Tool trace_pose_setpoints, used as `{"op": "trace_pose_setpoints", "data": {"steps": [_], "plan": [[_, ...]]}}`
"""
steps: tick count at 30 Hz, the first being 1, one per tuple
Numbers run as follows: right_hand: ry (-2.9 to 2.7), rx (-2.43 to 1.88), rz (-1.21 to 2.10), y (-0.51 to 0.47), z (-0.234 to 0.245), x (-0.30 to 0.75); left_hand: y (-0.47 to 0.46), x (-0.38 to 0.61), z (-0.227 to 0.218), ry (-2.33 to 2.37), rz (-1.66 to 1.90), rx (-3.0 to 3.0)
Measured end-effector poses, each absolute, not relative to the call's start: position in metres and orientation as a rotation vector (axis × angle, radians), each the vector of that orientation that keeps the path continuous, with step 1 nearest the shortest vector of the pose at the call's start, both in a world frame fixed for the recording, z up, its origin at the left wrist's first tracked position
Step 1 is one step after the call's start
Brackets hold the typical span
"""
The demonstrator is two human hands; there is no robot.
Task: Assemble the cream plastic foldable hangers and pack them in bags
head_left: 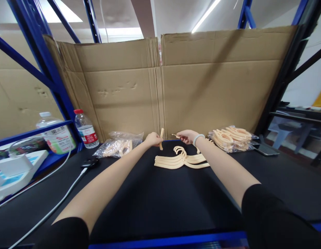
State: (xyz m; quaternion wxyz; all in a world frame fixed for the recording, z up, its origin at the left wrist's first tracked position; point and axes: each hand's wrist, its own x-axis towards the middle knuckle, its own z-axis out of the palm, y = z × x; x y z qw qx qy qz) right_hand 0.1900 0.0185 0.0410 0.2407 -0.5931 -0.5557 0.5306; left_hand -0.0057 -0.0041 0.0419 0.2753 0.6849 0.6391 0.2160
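My left hand (pixel 152 139) is closed round a short beige plastic bar (pixel 162 138), held upright above the black table (pixel 160 200). My right hand (pixel 186 136), with a white bead bracelet on the wrist, pinches a thin small beige piece (pixel 174 135) pointing toward the left hand. The two hands are close together, a little apart. Just in front of them lies a flat stack of beige plastic hangers (pixel 181 159) with hooks curving up.
A clear bag of beige parts (pixel 119 144) lies left of my hands; a bag piled with hangers (pixel 231 138) lies right, beside a phone (pixel 265 149). Two water bottles (pixel 85 129), a white cable (pixel 54 207) and a cardboard wall (pixel 160 86) stand behind and left.
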Motion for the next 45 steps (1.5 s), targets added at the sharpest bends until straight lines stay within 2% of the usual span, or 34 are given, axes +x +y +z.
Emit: {"op": "trace_pose_setpoints", "data": {"steps": [6, 15, 22, 28, 45], "plan": [[-1.326, -1.276, 1.524, -0.017, 0.032, 0.214, -0.048, -0.009, 0.036, 1.304, 0.953, 1.725], [-1.295, -0.848, 1.465, -0.093, 0.010, 0.230, -0.121, 0.002, -0.001, 0.820, 1.210, 1.558], [-1.478, -0.717, 1.311, -0.109, -0.002, 0.222, -0.130, 0.006, -0.016, 0.736, 1.381, 1.602], [-1.506, -0.742, 1.401, -0.126, -0.001, 0.219, -0.137, 0.006, -0.018, 0.717, 1.461, 1.660], [-1.457, -0.735, 1.612, -0.135, 0.001, 0.213, -0.145, 0.005, -0.016, 0.708, 1.393, 1.859]]}}
